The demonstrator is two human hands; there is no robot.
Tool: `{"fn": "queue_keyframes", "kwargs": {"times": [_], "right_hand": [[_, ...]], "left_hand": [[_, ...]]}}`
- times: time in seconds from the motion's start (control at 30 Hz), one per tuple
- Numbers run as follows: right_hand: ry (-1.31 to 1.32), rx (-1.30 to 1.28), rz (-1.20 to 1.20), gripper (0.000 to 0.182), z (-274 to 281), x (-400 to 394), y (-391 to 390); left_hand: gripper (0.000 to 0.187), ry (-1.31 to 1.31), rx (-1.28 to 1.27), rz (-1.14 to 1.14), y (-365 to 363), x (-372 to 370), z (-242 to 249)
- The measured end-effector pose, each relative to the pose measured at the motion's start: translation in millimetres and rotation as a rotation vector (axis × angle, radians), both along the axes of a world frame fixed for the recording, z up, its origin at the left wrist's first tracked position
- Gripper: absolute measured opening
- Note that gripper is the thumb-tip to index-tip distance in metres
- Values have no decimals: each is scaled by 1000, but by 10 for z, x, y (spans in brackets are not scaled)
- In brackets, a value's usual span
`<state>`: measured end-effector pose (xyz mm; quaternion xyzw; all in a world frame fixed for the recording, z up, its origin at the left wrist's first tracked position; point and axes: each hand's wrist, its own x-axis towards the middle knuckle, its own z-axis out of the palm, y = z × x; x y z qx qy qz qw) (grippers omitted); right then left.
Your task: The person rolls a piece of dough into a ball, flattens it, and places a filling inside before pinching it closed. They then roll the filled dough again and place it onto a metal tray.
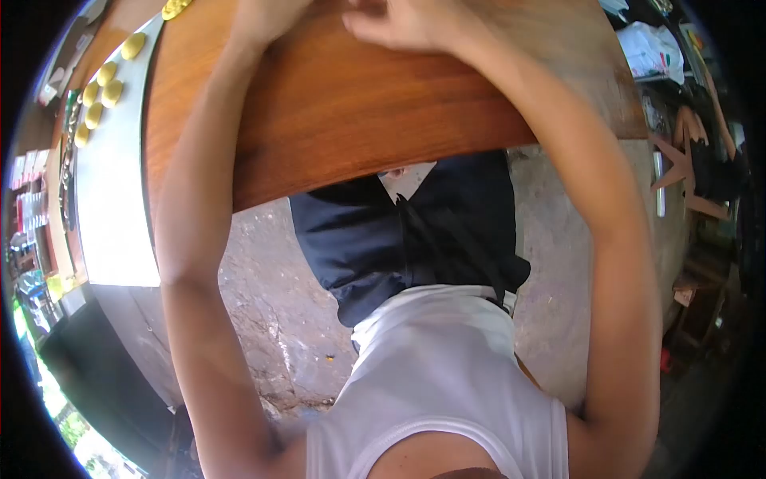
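Note:
Both hands reach over the brown wooden table (375, 104) and are cut off by the top edge of the view. Of my left hand (275, 14), only the back and wrist show; its fingers are out of sight. My right hand (391, 22) is beside it, a short gap to the right, low over the wood. Its thumb and part of a finger show, blurred, and whatever lies between the fingertips is hidden. Yellow oval pieces (112, 93) rest on a pale board (116, 191) left of the table, and a yellow patterned piece (175, 8) is at its top end.
A white plastic bag (650, 52) is at the upper right. Beyond the table's right edge stands a wooden star-shaped frame (682, 172). The near table edge crosses above my lap. A dark panel (112, 375) is at the lower left, over a worn concrete floor (271, 311).

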<state>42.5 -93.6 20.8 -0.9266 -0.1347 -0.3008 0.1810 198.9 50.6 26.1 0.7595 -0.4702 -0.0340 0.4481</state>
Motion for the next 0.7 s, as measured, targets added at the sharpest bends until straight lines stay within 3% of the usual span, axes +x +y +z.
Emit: {"fn": "queue_keyframes", "kwargs": {"times": [0.1,0.2,0.27,0.33,0.37,0.5,0.53,0.63,0.7], "right_hand": [[-27,-15,151,24,56,-506,5],[12,-95,-41,23,76,-579,-239],[70,-178,-304,24,80,-326,-473],[43,-100,-323,28,21,66,-458],[90,37,-263,27,21,154,-303],[36,-126,80,27,184,-363,132],[-7,-40,110,26,94,-492,23],[113,-192,-218,25,142,-675,-493],[102,-183,-339,24,118,-378,-758]], "left_hand": [[28,-44,28,38,46,-41,66],[28,-105,-41,6,46,25,-35],[27,-152,-4,8,-5,-25,9],[26,-103,27,16,-21,-47,34],[26,-50,67,59,5,-38,32],[25,-58,-2,10,29,21,11],[27,-12,77,32,59,-43,110],[29,-130,25,26,16,4,23],[30,-128,23,1,-26,-32,2]]}}
